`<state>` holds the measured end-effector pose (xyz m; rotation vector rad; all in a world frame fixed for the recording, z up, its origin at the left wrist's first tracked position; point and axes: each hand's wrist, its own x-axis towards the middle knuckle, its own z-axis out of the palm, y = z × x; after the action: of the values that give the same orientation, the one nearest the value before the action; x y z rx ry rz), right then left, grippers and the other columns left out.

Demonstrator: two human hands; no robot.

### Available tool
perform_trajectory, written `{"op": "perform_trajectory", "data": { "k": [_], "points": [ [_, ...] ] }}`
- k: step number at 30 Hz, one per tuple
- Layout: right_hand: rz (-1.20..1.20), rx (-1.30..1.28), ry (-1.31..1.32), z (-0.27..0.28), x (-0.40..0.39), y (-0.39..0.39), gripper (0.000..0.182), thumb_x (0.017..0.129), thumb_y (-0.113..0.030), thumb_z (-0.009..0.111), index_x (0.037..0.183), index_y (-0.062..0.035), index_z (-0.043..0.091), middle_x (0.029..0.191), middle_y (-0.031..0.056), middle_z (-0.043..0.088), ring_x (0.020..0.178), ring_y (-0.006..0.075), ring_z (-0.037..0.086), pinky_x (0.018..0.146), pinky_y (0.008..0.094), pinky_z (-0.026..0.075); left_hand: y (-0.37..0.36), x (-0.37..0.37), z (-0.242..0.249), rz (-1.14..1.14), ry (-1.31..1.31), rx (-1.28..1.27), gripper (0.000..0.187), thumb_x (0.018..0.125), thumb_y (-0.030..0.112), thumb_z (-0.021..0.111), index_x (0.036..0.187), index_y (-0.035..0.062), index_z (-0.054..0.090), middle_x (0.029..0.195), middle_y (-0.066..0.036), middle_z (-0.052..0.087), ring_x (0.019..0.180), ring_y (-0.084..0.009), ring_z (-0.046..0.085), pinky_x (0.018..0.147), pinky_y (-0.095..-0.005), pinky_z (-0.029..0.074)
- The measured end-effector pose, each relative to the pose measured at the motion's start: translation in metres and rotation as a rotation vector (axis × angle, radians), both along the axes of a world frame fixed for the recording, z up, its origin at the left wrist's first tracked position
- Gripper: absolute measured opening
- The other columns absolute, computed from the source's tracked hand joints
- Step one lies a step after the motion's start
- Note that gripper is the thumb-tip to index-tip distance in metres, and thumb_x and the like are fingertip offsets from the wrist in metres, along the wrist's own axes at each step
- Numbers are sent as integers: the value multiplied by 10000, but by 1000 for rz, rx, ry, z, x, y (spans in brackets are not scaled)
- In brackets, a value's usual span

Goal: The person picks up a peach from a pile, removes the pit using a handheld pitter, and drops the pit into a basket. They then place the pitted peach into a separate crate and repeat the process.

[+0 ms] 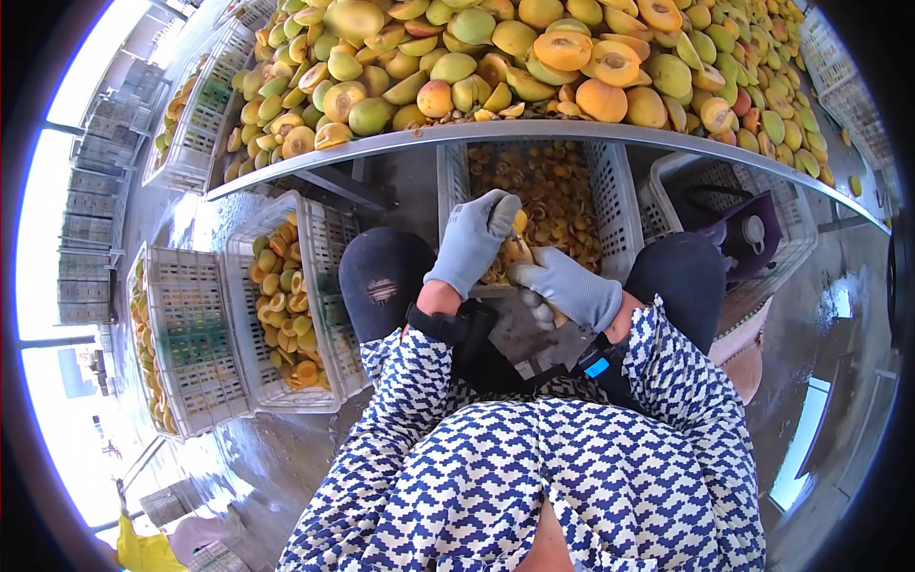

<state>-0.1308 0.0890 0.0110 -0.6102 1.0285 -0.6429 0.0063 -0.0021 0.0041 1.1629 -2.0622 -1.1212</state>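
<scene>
My left hand (477, 234), in a grey glove, is closed around a yellow apricot (520, 222), with only a small part of the fruit showing between the fingers. My right hand (572, 286), gloved the same way, grips a small tool with a tan handle (516, 252); its working end is hidden against the fruit. Both hands meet between my knees, above a white crate (615, 205) that holds many apricot pieces. Just beyond them runs the metal edge (534, 132) of a table heaped with whole and halved apricots (457, 67).
On the left stand white crates (195, 334) with apricot halves (286, 305) inside. At the right is another crate (796, 229) with a purple container (753, 234) in it. Crates are stacked (91, 238) farther left. The floor (839, 315) looks wet.
</scene>
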Motion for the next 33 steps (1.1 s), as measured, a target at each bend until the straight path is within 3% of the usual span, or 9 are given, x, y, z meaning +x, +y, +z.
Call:
{"op": "perform_trajectory", "data": {
  "k": [3,6,11,18,23,25,28,32,33],
  "points": [
    [71,-30,128,-9,3,0,189,862,-201,504,872,-13,516,624,24,506,433,104,474,384,247,379,1,1,-5,-52,-154,-38,280,900,285,521,899,21,618,753,-170,626,705,-322,613,625,-352,470],
    [29,-475,438,-33,11,0,215,892,-231,473,930,-24,517,618,-4,475,429,72,457,387,227,381,5,-3,-9,-1,-274,-171,274,895,295,519,883,39,618,770,-188,617,737,-374,585,637,-393,464],
    [-44,123,-315,-5,3,3,200,884,-221,476,957,-38,508,606,-18,466,403,70,435,374,213,371,9,-4,-10,83,-174,-349,293,894,309,524,893,33,620,751,-171,625,707,-323,609,631,-364,467],
    [141,58,-73,3,-9,2,134,904,-202,461,946,-77,483,576,-47,420,387,40,371,359,206,328,0,13,0,-184,114,127,359,910,335,524,927,-9,624,732,-32,596,669,-83,507,626,-237,438],
    [-31,251,-681,-7,5,17,131,925,-205,465,988,-91,464,563,-67,385,368,25,321,348,194,276,-4,15,5,-300,22,175,361,914,320,522,914,-28,622,761,-22,612,711,-72,514,655,-233,437],
    [-58,219,-637,1,8,11,149,914,-203,475,977,-68,476,571,-49,420,374,38,373,349,205,315,1,6,1,-195,86,93,340,902,313,537,916,-16,619,737,-45,605,703,-85,536,648,-252,453],
    [18,-184,156,5,11,6,225,891,-226,499,904,-1,489,593,8,495,408,85,486,361,230,392,9,3,-6,-63,220,123,353,900,337,530,935,-2,620,779,-55,610,725,-101,562,665,-252,465],
    [114,-174,257,11,-1,6,204,888,-218,503,881,-14,488,578,0,478,385,76,455,345,224,373,4,7,-14,-161,331,368,448,897,431,506,966,2,620,874,-48,620,785,-113,582,705,-229,468],
    [99,-40,-22,8,-7,8,183,891,-209,503,867,-29,486,572,-6,467,375,69,436,338,219,359,3,8,-12,-245,370,447,470,891,449,507,964,-2,619,868,-49,621,787,-113,585,704,-228,467]
  ]
}}
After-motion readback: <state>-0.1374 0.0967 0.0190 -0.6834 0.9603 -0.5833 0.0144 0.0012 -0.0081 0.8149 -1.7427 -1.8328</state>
